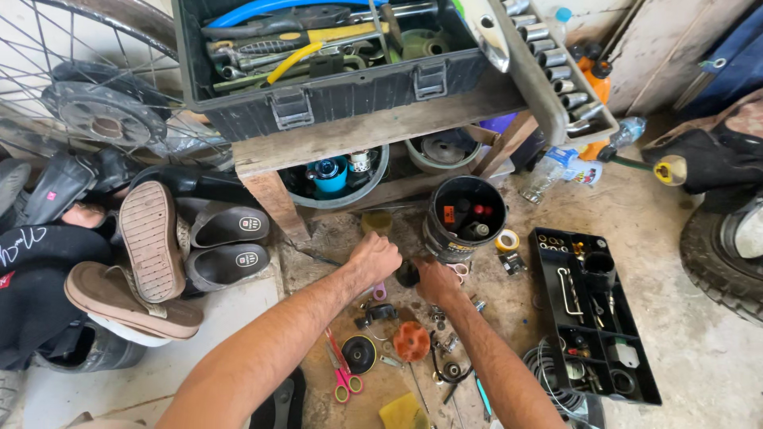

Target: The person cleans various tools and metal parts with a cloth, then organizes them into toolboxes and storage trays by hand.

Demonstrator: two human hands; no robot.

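A bicycle wheel is leaning at the far left, and below it dark and tan sandals are lying in a pile on the floor. A grey toolbox full of hand tools is sitting open on a rough wooden stand, with a bowl of small parts tucked underneath.

Near the middle, the left hand is hovering over the dirty concrete floor, fingers curled inward into a loose fist; whether it is pinching anything cannot be seen. Just beside it, the right hand is closing its fingers on a small dark part lying between the two hands, in front of a black bucket.

Below the hands, red-handled scissors, an orange disc and loose nuts are lying scattered. At the right, a black organiser tray is holding bits and hooks, and a tyre is showing at the edge.
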